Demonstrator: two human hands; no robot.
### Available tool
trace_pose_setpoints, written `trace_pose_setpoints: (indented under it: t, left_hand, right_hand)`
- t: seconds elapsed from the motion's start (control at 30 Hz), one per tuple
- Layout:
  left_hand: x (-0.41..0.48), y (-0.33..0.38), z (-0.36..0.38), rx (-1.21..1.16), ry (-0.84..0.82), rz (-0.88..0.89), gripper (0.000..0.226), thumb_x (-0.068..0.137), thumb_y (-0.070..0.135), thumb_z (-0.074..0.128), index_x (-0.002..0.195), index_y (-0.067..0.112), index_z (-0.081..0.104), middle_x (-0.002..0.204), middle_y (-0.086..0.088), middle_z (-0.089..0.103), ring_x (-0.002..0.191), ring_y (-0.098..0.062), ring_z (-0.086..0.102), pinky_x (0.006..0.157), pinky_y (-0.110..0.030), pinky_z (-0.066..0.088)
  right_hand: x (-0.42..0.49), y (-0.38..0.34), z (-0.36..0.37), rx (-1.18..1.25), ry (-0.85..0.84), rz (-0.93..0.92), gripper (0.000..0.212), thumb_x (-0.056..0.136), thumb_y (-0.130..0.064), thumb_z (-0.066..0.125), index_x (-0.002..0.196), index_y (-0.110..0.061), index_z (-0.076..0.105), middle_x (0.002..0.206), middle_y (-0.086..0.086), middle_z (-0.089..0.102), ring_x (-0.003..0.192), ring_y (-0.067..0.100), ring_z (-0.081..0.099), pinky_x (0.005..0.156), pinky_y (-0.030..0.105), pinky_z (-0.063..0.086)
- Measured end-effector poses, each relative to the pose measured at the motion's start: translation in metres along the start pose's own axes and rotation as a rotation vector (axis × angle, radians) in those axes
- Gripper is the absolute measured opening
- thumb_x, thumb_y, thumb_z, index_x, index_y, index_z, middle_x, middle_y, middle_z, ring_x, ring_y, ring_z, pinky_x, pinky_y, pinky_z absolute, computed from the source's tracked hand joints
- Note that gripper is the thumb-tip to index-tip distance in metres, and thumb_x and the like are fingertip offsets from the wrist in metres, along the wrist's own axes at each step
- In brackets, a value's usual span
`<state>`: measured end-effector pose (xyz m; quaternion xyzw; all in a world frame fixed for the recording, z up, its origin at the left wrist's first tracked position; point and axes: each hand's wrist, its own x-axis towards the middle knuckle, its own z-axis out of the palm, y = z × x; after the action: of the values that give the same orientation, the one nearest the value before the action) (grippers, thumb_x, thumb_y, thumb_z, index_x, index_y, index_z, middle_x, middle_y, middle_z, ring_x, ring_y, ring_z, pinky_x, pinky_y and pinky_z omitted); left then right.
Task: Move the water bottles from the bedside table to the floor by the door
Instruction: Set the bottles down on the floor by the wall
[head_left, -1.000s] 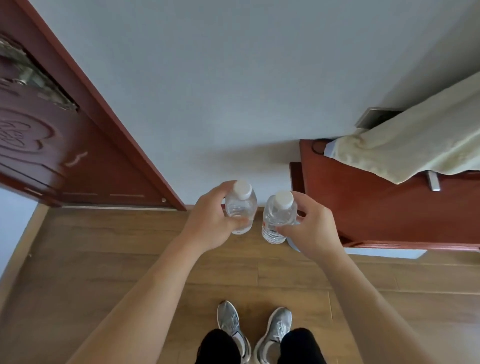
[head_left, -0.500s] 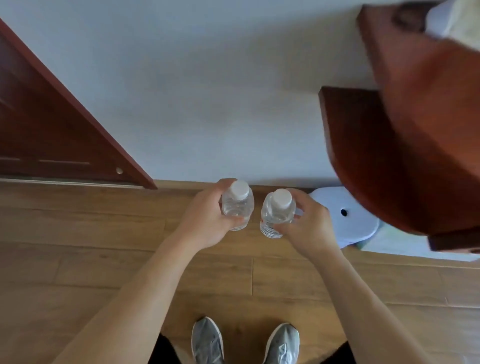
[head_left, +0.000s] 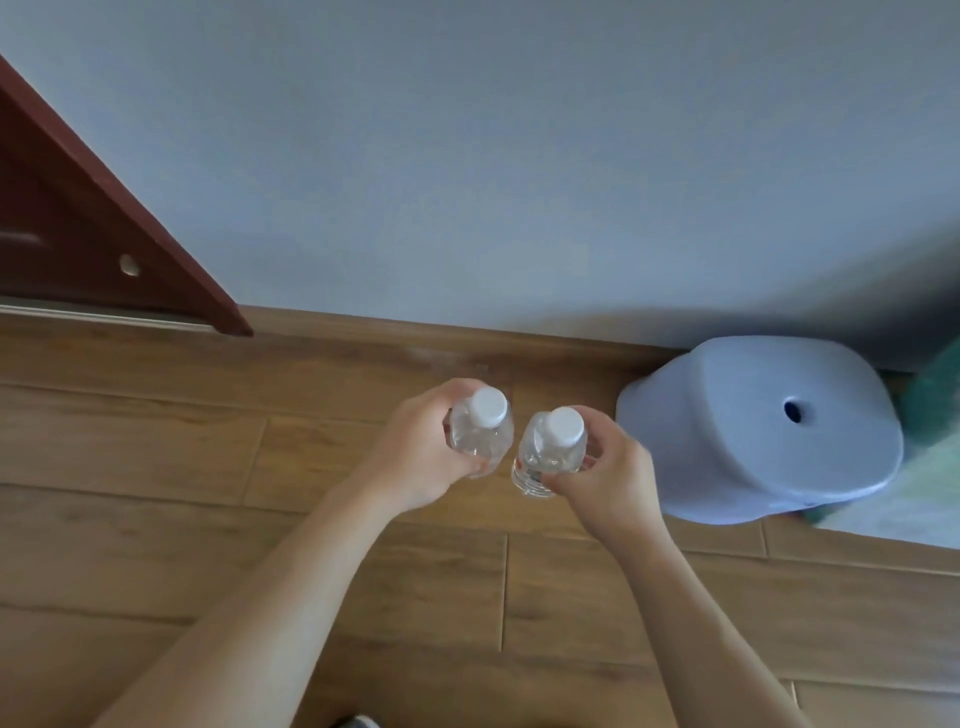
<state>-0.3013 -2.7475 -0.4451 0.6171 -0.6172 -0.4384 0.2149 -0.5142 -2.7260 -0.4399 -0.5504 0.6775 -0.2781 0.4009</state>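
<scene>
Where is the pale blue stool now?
In the head view, the stool stands on the floor against the wall, right of the right hand.

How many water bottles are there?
2: one water bottle in the left hand, the other bottle in the right hand. None else visible.

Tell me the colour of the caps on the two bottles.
Both caps are white, seen from above in the head view.
</scene>
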Motion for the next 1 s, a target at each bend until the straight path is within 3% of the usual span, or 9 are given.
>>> trace_pose_setpoints:
  t: [0.1,0.23,0.47,0.6,0.7,0.87,1.0]
  left_hand:
    - [0.007,-0.024,0.018,-0.022,-0.021,-0.022,0.063,0.070,0.014,0.088,0.113,0.050,0.057,0.112,0.029,0.062,0.106,0.010,0.055,0.081,-0.011,0.043]
    - [0.014,-0.051,0.036,-0.036,-0.032,-0.040,0.064,0.070,0.011,0.088,0.107,0.053,0.056,0.108,0.026,0.064,0.102,0.011,0.057,0.078,-0.005,0.043]
    - [0.028,-0.076,0.060,-0.087,-0.044,-0.059,0.065,0.069,0.011,0.089,0.112,0.049,0.057,0.110,0.025,0.064,0.106,0.004,0.059,0.085,-0.017,0.047]
    - [0.032,-0.080,0.069,-0.092,-0.041,-0.044,0.066,0.069,0.013,0.090,0.113,0.049,0.057,0.112,0.025,0.064,0.110,-0.002,0.059,0.094,-0.027,0.051]
    - [0.034,-0.082,0.072,-0.085,-0.033,-0.036,0.069,0.069,0.012,0.089,0.112,0.052,0.055,0.113,0.025,0.063,0.112,-0.004,0.059,0.096,-0.031,0.051]
    - [0.033,-0.082,0.072,-0.071,-0.020,-0.001,0.066,0.070,0.014,0.089,0.109,0.056,0.054,0.109,0.035,0.061,0.107,0.006,0.059,0.091,-0.022,0.049]
    - [0.034,-0.083,0.075,-0.043,-0.012,0.023,0.066,0.071,0.017,0.088,0.113,0.054,0.053,0.114,0.032,0.061,0.110,0.006,0.056,0.092,-0.019,0.046]
  right_hand:
    - [0.007,0.022,0.013,-0.001,-0.017,0.020,0.055,0.063,-0.015,0.087,0.090,-0.052,0.057,0.090,-0.041,0.061,0.088,-0.014,0.060,0.065,0.005,0.046]
    - [0.015,0.048,0.029,-0.006,-0.024,0.055,0.054,0.063,-0.015,0.086,0.091,-0.052,0.057,0.089,-0.034,0.065,0.086,-0.010,0.062,0.065,0.008,0.047]
    - [0.023,0.079,0.041,-0.007,-0.033,0.093,0.055,0.061,-0.011,0.081,0.096,-0.048,0.060,0.089,-0.025,0.069,0.086,-0.003,0.064,0.070,0.014,0.049]
    - [0.027,0.083,0.038,-0.008,-0.037,0.080,0.054,0.063,-0.010,0.082,0.092,-0.049,0.059,0.089,-0.032,0.066,0.086,-0.008,0.061,0.066,0.007,0.046]
    - [0.029,0.086,0.037,-0.010,-0.028,0.072,0.055,0.064,-0.009,0.081,0.100,-0.044,0.060,0.091,-0.026,0.067,0.087,-0.011,0.060,0.066,0.005,0.045]
    - [0.030,0.088,0.036,-0.001,-0.036,0.076,0.056,0.066,-0.003,0.075,0.108,-0.038,0.062,0.096,-0.023,0.068,0.089,-0.012,0.059,0.066,0.004,0.044]
    - [0.031,0.090,0.035,0.021,-0.041,0.095,0.056,0.066,-0.005,0.074,0.112,-0.035,0.063,0.100,-0.023,0.068,0.091,-0.012,0.060,0.070,0.008,0.045]
